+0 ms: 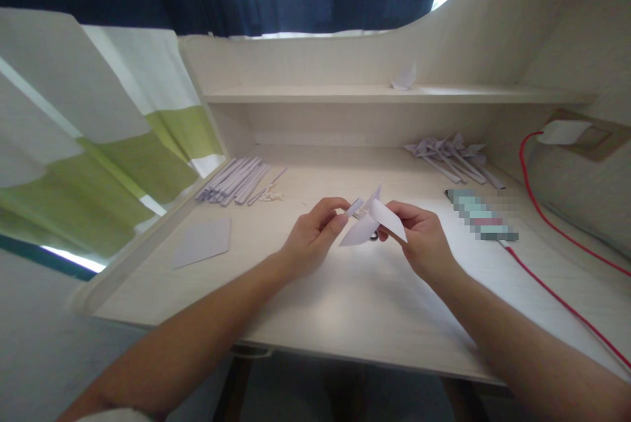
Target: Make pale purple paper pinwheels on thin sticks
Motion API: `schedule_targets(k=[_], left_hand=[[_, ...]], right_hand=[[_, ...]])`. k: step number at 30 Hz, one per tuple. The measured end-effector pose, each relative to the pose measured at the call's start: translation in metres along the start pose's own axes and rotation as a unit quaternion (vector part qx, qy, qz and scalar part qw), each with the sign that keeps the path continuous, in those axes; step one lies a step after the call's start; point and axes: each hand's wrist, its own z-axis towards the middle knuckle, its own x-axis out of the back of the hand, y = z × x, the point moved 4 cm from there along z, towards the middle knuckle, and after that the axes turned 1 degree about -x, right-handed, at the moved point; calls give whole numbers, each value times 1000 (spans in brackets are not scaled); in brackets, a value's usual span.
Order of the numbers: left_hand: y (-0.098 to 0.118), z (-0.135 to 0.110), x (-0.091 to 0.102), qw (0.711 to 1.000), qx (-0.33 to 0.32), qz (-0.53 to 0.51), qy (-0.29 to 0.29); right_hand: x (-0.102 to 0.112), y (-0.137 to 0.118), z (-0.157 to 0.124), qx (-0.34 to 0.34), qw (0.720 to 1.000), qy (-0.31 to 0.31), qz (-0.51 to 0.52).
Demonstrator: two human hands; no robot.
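A white paper pinwheel [365, 225] with folded, pointed blades is held above the desk between my two hands. My left hand [319, 230] is closed, thumb and forefinger pinching the pinwheel's left side by a small white rolled piece. Against the right side, behind a curled blade, my right hand [419, 234] is closed; the blade partly hides its fingertips. A small dark ring [374, 236] shows below the blades beside the right fingers, and a bit of metal glints near the left fingertips. I cannot tell what these two belong to.
On the desk's left lie a pile of white paper sticks [234, 180], small cream bits [272, 194] and square paper sheets [203, 242]. Finished-looking pinwheels [448, 152] lie back right. A phone [480, 213] with a red cable [557, 300] is nearer. Folded paper [404, 79] sits on the shelf.
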Motion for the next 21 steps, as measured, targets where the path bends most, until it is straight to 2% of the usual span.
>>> schedule_targets(k=[3,9,15,21], left_hand=[[2,-1,1,999,-33,-12,12],[24,-3,6,986,-158,12,52],[31,-4,8,979,-191,17,64],[29,-3,7,976,-215,-1,40]], right_hand=[[-1,-5,-4,29,999,14,-2],[-2,-18,-16,138,990,20,-35],[-2,-22,-28,243,966,28,-87],[-3,-27,-33,300,945,25,-129]])
